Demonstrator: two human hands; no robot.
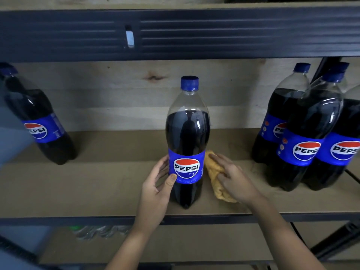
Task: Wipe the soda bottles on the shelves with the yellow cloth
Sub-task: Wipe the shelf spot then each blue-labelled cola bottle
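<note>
Fingers of the left hand (pixel 158 179) curl round the left side of the middle bottle (pixel 187 137), the thumb pressed on the lower left corner of its blue label and the other fingers wrapped behind it. That bottle stands upright on the shelf board (pixel 109 178), long axis vertical, blue cap at the top, logo facing the camera.

Just right of that bottle, the right hand (pixel 232 178) lies on the yellow cloth (pixel 216 180), its fingers loosely spread and laid over the bunched fabric, fingertips pointing toward the bottle. The cloth is a long crumpled roll lying on the board, running from beside the label back toward the shelf's front edge; whether it touches the bottle cannot be told.

Well left of the left fingers stands a single bottle (pixel 39 121). Right of the right fingers stands a cluster of bottles (pixel 303 133), caps up.
</note>
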